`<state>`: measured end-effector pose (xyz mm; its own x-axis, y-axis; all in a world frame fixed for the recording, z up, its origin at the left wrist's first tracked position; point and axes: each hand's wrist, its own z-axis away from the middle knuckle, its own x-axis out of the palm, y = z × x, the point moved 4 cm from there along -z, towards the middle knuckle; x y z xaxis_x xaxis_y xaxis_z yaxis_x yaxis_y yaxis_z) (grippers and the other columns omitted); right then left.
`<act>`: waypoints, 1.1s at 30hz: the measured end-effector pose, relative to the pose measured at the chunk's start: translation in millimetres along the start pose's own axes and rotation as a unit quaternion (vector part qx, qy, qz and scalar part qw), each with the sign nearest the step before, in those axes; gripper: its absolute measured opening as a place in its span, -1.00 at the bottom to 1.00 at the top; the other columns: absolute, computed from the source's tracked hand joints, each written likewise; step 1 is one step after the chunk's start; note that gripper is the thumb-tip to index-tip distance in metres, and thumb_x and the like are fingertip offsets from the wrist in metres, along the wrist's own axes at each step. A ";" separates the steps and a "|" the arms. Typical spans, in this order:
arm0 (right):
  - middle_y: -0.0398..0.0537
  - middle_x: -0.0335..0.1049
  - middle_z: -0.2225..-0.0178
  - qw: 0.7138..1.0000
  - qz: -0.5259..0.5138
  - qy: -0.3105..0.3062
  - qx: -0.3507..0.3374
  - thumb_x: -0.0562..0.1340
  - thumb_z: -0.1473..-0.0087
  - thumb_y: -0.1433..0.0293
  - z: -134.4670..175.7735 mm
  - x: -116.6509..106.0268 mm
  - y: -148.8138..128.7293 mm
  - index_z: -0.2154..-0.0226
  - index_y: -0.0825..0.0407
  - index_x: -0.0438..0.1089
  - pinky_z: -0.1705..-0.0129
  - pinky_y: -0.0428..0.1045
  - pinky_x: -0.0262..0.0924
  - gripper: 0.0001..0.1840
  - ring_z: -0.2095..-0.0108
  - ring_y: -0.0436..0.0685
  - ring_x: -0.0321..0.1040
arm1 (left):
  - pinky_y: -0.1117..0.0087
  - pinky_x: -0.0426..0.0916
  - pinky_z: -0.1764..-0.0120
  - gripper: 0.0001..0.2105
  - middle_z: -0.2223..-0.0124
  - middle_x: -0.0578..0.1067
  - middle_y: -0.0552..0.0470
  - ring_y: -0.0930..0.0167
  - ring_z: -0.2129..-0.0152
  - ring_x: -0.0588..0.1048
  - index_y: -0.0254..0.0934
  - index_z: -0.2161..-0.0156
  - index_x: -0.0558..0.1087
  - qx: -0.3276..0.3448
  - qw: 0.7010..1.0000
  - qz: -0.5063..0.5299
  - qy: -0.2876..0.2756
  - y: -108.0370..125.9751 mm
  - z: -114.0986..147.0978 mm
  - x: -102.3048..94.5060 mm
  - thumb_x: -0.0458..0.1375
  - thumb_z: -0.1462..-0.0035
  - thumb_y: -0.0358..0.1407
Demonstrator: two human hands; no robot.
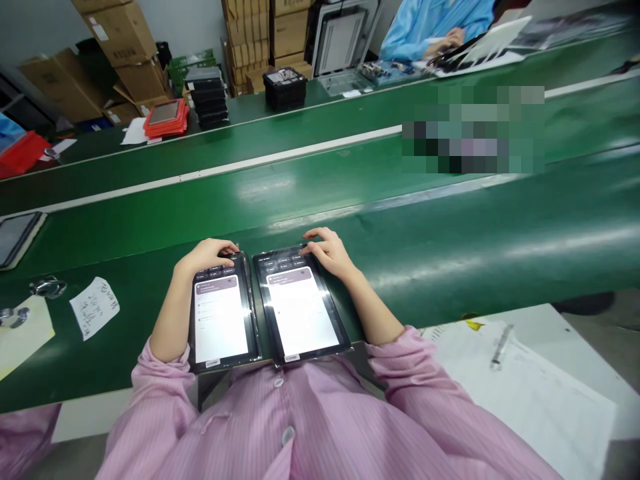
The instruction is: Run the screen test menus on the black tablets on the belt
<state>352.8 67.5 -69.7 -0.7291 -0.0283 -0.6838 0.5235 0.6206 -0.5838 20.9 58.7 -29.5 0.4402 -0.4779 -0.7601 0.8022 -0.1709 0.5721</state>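
Two lit tablets lie side by side at the near edge of the green bench. Over the top edge of the left tablet [221, 323] rests my left hand [207, 255], its fingers stretched along that edge and the thumb on the upper screen. My right hand [330, 252] is at the top right corner of the right tablet [301, 310], fingers apart, with a fingertip or thumb touching the screen. Each screen has a dark settings panel at the top and a white area below. Neither hand lifts a tablet.
Left of the tablets lie a handwritten paper slip [95, 308] and a yellowish sheet [25, 337]. Another tablet [19, 237] sits at the far left. Printed sheets [525, 393] are at the right. Across the bench are stacked black trays [207, 100], red trays [167, 119] and a co-worker's blue sleeve [407, 30].
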 end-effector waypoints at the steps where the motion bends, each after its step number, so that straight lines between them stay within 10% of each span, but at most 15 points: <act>1: 0.00 0.48 0.12 1.000 0.002 -0.008 -0.005 0.04 -0.32 0.24 0.0 0.9 -0.6 0.42 -0.09 0.64 -0.03 0.18 0.12 -0.51 0.08 0.20 0.34 | 0.28 0.38 -0.04 -0.59 -0.01 0.60 0.02 0.24 0.03 0.54 -0.15 -0.01 0.53 -0.002 1.000 0.002 0.005 0.2 0.7 -0.7 0.16 -0.14 0.00; 6: 0.01 0.47 0.11 0.999 -0.012 0.033 -0.013 0.01 -0.33 0.23 1.5 -3.0 0.4 0.37 -0.08 0.65 -0.02 0.18 0.15 -0.49 0.09 0.21 0.35 | 0.27 0.32 -0.07 -0.45 0.01 0.59 0.04 0.29 0.03 0.51 -0.06 -0.19 0.42 -0.018 1.000 0.012 0.016 10.6 7.2 -0.2 -0.29 -0.38 0.03; 24: 0.04 0.48 0.18 0.999 0.001 0.052 -0.002 -0.02 -0.34 0.17 2.1 -5.1 -0.9 0.37 -0.04 0.63 0.02 0.16 0.20 -0.44 0.11 0.22 0.37 | 0.31 0.16 0.38 -0.60 0.29 0.55 0.00 0.27 0.39 0.48 -0.21 0.30 0.41 0.115 0.959 -0.248 0.073 39.8 -3.1 14.8 -0.17 -0.38 -0.07; 33: 0.08 0.53 0.23 0.982 -0.025 -0.002 0.190 -0.06 -0.34 0.08 0.2 6.0 12.6 0.23 0.05 0.52 0.08 0.03 0.21 -0.45 0.17 0.20 0.40 | 0.30 0.25 0.31 -0.56 0.18 0.61 -0.01 0.23 0.26 0.54 -0.19 0.21 0.52 0.055 0.967 -0.243 0.055 37.4 1.5 7.2 -0.19 -0.37 -0.09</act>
<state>355.1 75.1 -81.2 -0.7568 -0.0545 -0.6513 0.6141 0.2821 -0.7371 53.5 47.6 -13.0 0.0683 -0.2242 -0.9722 0.8799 -0.4457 0.1646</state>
